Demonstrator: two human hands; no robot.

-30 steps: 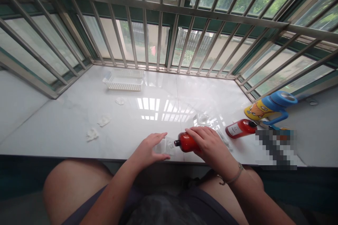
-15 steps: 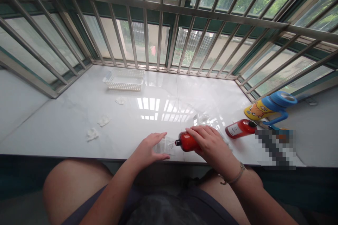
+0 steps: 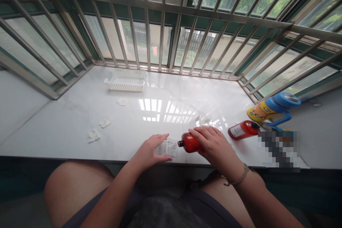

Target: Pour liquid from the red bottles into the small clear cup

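Note:
My right hand [image 3: 215, 146] is wrapped round a red bottle [image 3: 189, 143] with a black neck. The bottle is tipped nearly level, its uncapped mouth pointing left over a small clear container [image 3: 171, 145]. My left hand [image 3: 151, 151] curves about the container's left side, thumb near me and fingers on the far side, steadying it on the counter close to the front edge. Whether liquid is coming out of the bottle is too small to tell. Another red bottle [image 3: 240, 130], with a white label and black top, is to the right of my right hand.
A blue and yellow flask [image 3: 272, 108] with a handle stands at the right. A white perforated basket [image 3: 125, 84] sits at the back left. Crumpled white tissues [image 3: 93, 136] lie on the white counter [image 3: 66, 121]. Metal window bars [image 3: 162, 42] border the back.
The red bottle in my right hand has shifted very slightly right and up. My left hand and the clear container look the same as before.

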